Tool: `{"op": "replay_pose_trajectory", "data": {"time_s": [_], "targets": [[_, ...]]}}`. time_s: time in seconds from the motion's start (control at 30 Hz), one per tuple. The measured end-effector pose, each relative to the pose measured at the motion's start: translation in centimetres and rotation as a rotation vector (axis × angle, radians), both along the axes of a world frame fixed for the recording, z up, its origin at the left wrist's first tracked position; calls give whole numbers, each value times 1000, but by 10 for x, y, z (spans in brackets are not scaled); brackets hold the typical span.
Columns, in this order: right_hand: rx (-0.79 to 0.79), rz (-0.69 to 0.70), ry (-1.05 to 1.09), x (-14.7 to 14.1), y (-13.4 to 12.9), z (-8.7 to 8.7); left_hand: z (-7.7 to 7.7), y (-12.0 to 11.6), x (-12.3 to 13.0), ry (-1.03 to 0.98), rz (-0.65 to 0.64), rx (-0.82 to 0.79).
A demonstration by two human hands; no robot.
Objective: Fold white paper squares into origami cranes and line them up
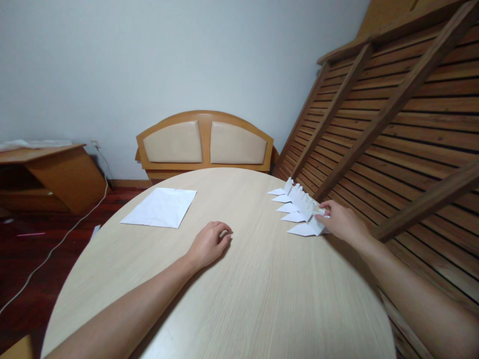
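Observation:
Several white origami figures [295, 198] stand in a row along the right side of the round table [239, 299], their pointed ends toward the left. At the near end of this row, my right hand [345, 222] has its thumb and fingers pinched on the upper part of the closest origami figure [307, 229], which rests on the tabletop. My fingers hide part of it. My left hand [210, 244] lies on the table's middle, fingers loosely curled, a gap between thumb and forefinger, nothing in it. Beyond it to the left lies a flat, creased stack or sheet of white paper [160, 207].
A wooden headboard [204, 117] with cream panels stands behind the table. A slatted wooden frame [377, 114] leans close along the right side. At the left are a wooden desk [71, 174] and a white cable [62, 239] on the dark red floor.

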State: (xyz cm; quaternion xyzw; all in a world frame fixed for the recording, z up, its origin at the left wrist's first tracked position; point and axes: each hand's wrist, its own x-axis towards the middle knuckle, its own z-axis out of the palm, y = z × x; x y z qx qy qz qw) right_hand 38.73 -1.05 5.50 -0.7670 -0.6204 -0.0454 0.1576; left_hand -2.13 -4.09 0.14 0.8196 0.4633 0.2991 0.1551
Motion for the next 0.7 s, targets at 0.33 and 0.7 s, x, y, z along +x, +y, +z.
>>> {"op": "replay_pose_trajectory", "data": {"time_s": [0.33,0.7], "targets": [[5,-16,2,-8,1,5,0,0,-1,-4,-6,11],[-17,-11,40,-10,3,3,1,1,0,0,-1,-10]]}}
